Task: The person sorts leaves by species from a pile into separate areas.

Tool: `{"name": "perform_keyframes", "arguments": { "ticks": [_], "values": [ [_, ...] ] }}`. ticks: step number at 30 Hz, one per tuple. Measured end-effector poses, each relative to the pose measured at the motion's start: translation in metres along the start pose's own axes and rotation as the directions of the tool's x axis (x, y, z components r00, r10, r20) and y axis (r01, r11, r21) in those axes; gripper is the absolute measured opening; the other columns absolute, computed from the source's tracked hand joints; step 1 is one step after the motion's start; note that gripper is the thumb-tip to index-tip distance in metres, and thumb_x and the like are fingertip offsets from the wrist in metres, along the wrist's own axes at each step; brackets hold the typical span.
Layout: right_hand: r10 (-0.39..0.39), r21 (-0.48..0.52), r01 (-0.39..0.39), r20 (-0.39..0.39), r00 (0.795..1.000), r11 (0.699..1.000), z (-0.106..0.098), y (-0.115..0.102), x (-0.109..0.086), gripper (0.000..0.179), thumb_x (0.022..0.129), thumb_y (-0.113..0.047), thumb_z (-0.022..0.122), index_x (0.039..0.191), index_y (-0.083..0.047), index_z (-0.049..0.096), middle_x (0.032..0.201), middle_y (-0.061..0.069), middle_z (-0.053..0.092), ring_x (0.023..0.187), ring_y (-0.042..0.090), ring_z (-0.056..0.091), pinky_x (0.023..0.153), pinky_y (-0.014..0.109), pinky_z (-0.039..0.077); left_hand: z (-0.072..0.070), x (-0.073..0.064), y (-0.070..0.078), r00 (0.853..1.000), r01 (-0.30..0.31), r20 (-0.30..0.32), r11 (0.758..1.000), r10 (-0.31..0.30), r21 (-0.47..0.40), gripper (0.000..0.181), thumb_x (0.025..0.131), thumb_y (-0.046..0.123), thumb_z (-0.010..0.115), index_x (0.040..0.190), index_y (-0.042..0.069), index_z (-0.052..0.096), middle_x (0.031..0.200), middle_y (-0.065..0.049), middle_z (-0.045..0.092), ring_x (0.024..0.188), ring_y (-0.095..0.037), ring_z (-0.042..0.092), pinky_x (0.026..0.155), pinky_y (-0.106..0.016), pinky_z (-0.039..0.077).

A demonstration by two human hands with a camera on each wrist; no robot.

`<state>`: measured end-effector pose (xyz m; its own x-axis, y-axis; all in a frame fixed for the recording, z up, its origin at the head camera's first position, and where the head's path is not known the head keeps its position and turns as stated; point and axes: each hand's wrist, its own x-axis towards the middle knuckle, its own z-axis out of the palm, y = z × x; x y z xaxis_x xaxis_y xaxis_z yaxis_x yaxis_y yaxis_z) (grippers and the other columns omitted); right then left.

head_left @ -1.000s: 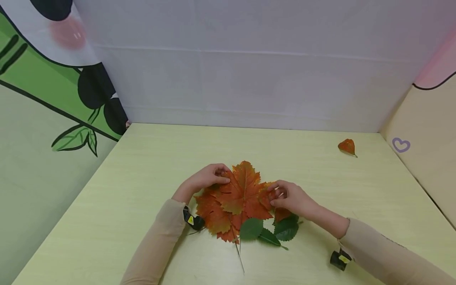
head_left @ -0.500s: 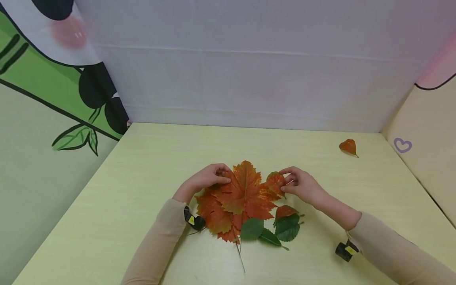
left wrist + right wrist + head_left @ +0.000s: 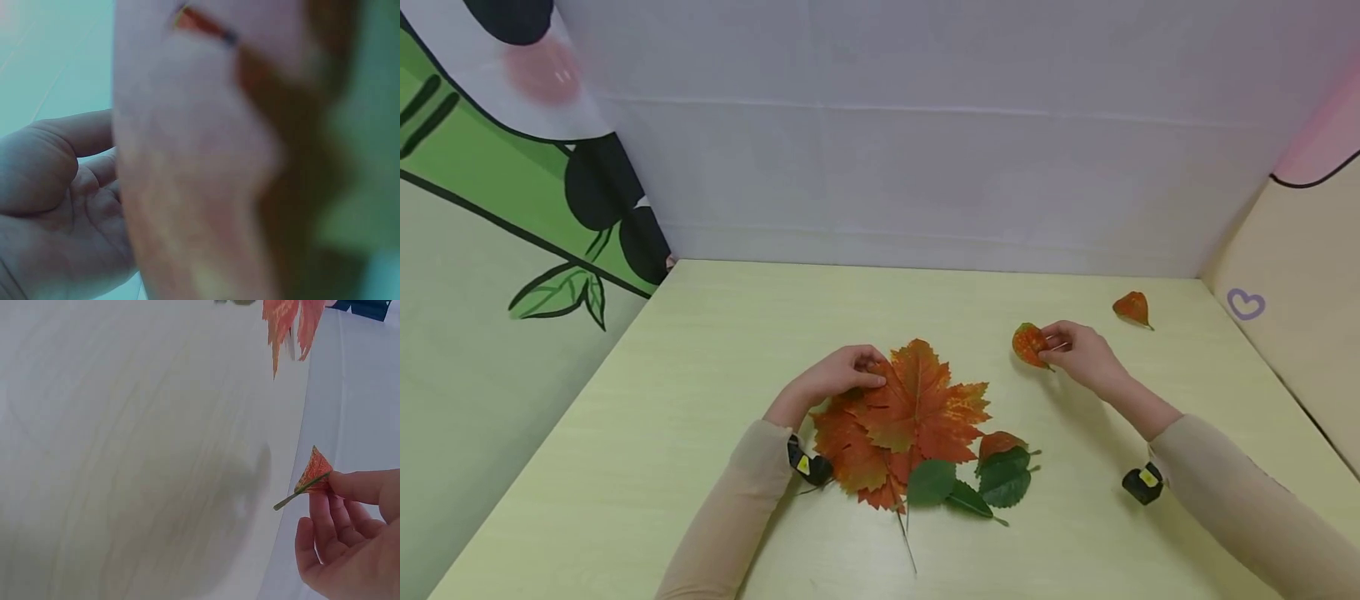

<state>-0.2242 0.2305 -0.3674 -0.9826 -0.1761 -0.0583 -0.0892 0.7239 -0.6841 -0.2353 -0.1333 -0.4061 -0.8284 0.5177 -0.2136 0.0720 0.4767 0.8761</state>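
Observation:
My left hand [image 3: 837,372] holds the left edge of a bunch of overlapping orange-red maple leaves [image 3: 917,404], thumb on the near side. In the left wrist view a blurred leaf [image 3: 194,162] fills the middle and covers the fingertips, while the palm [image 3: 44,206] shows at left. Well to the right and farther back, my right hand [image 3: 1084,358] pinches a small rounded orange leaf [image 3: 1027,344] above the table. The right wrist view shows this leaf [image 3: 315,467] between thumb and fingers, its green stem pointing outward.
Several green leaves [image 3: 1004,478] and a small reddish leaf [image 3: 1000,444] lie at the bunch's lower right. Thin stems [image 3: 907,546] stick out toward the front. Another orange leaf [image 3: 1132,308] lies at the back right of the pale table [image 3: 737,333]. A cloth wall [image 3: 925,183] stands behind.
My right hand has drawn the small orange leaf away from the maple bunch, to the right and toward the back. The left hand and the maple leaves have stayed in place.

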Motion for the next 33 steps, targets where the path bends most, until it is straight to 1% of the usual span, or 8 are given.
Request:
{"name": "perform_keyframes", "arguments": {
  "ticks": [3, 8, 10, 14, 22, 28, 33],
  "values": [
    [0.004, -0.007, -0.004, -0.015, 1.000, 1.000, -0.006, 0.006, 0.004, 0.034, 0.087, -0.008, 0.057, 0.117, 0.008, 0.050, 0.105, 0.026, 0.058, 0.096, 0.036, 0.056, 0.072, 0.032, 0.047, 0.000, 0.000, 0.000, 1.000, 0.000, 0.001, 1.000, 0.000, -0.004, 0.024, 0.087, 0.016, 0.060, 0.108, 0.006, 0.056, 0.097, -0.007, 0.060, 0.085, -0.017, 0.057, 0.077, -0.030, 0.046],
    [0.000, -0.057, -0.003, -0.059, 0.998, 0.998, -0.015, 0.017, 0.009, 0.032, 0.088, -0.005, 0.054, 0.116, 0.009, 0.050, 0.105, 0.027, 0.057, 0.098, 0.038, 0.054, 0.076, 0.038, 0.046, 0.001, 0.001, 0.000, 1.000, 0.010, -0.004, 1.000, -0.010, 0.000, 0.025, 0.087, 0.017, 0.061, 0.109, 0.007, 0.056, 0.097, -0.006, 0.060, 0.085, -0.017, 0.056, 0.077, -0.030, 0.046],
    [-0.005, -0.083, -0.002, -0.081, 0.997, 0.997, -0.019, 0.022, 0.011, 0.030, 0.088, -0.004, 0.053, 0.115, 0.009, 0.051, 0.104, 0.027, 0.058, 0.097, 0.038, 0.054, 0.076, 0.041, 0.046, 0.001, 0.001, -0.001, 1.000, 0.010, -0.006, 1.000, -0.010, 0.002, 0.025, 0.086, 0.018, 0.062, 0.109, 0.007, 0.056, 0.097, -0.006, 0.060, 0.085, -0.017, 0.056, 0.078, -0.030, 0.046],
    [0.000, -0.100, -0.010, -0.103, 0.995, 0.995, -0.024, 0.030, 0.015, 0.028, 0.089, -0.006, 0.053, 0.114, 0.007, 0.052, 0.104, 0.027, 0.058, 0.097, 0.038, 0.054, 0.078, 0.044, 0.044, 0.001, 0.000, -0.001, 1.000, 0.014, -0.007, 1.000, -0.014, -0.006, 0.026, 0.086, 0.018, 0.062, 0.109, 0.007, 0.057, 0.096, -0.006, 0.060, 0.085, -0.018, 0.056, 0.077, -0.030, 0.046],
    [0.038, -0.080, -0.049, -0.136, 0.990, 0.996, -0.031, 0.045, 0.021, 0.030, 0.090, -0.008, 0.053, 0.116, 0.008, 0.051, 0.109, 0.029, 0.055, 0.100, 0.040, 0.052, 0.078, 0.045, 0.045, 0.001, 0.001, -0.002, 1.000, 0.018, -0.003, 1.000, -0.018, -0.013, 0.026, 0.086, 0.018, 0.063, 0.108, 0.007, 0.057, 0.096, -0.006, 0.060, 0.084, -0.017, 0.056, 0.076, -0.029, 0.046],
    [0.048, -0.073, -0.062, -0.190, 0.981, 0.995, -0.034, 0.057, 0.030, 0.028, 0.090, -0.004, 0.049, 0.115, 0.009, 0.052, 0.109, 0.028, 0.055, 0.100, 0.041, 0.052, 0.080, 0.045, 0.044, 0.001, 0.002, -0.002, 1.000, 0.015, -0.009, 1.000, -0.016, -0.015, 0.026, 0.086, 0.018, 0.063, 0.108, 0.007, 0.057, 0.095, -0.006, 0.060, 0.083, -0.017, 0.056, 0.077, -0.030, 0.046],
    [0.101, -0.052, -0.113, -0.199, 0.975, 0.992, -0.037, 0.062, 0.037, 0.029, 0.091, -0.004, 0.046, 0.117, 0.009, 0.051, 0.110, 0.028, 0.054, 0.101, 0.039, 0.051, 0.079, 0.041, 0.043, 0.001, 0.002, -0.002, 1.000, 0.022, -0.008, 1.000, -0.022, -0.016, 0.026, 0.086, 0.018, 0.063, 0.108, 0.007, 0.057, 0.095, -0.006, 0.060, 0.084, -0.018, 0.056, 0.077, -0.030, 0.046]
  ]
}}
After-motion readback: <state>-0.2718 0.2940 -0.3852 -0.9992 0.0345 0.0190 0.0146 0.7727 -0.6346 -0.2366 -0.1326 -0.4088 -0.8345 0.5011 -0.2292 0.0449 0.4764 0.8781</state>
